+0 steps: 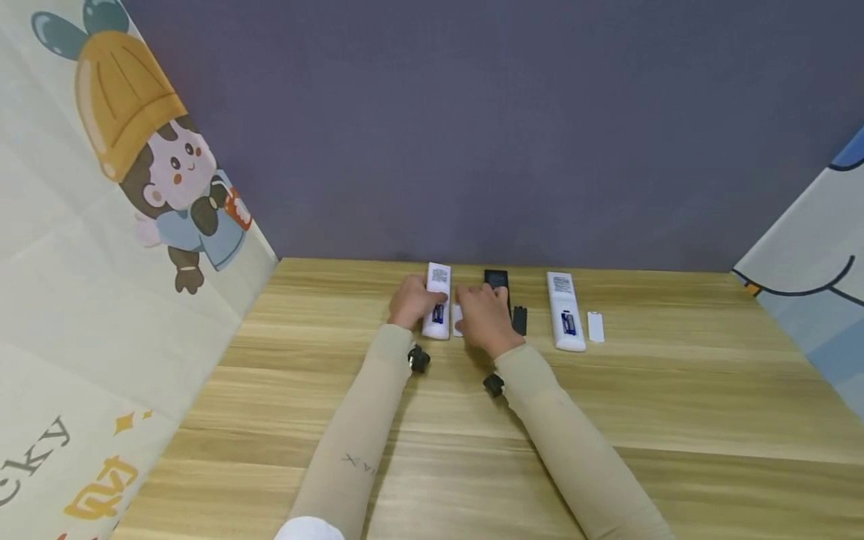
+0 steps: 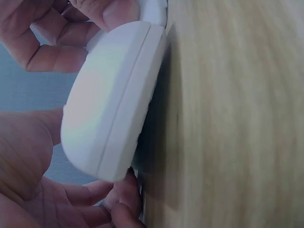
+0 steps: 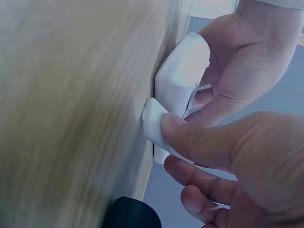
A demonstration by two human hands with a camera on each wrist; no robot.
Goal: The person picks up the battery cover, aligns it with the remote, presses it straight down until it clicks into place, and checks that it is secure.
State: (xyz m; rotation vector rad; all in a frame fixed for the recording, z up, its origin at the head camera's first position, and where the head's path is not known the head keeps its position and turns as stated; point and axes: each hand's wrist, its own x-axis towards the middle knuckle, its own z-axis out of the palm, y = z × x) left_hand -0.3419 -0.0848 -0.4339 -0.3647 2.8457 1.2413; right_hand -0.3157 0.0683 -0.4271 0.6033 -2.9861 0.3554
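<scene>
My left hand grips a white remote control by its sides, thumb over the top. The remote's battery compartment lies uncovered, with blue batteries inside. In the left wrist view the remote is tilted, one long side raised from the table. Just to its right, my right hand pinches a small white battery cover between thumb and fingers. The right wrist view has this cover at the table surface, close beside the remote. A black remote is partly hidden behind the right hand.
Beside the black remote lies a black battery cover. Farther right is another white remote with its battery compartment uncovered, and a white cover next to it. A dark grey panel rises at the wooden table's back edge.
</scene>
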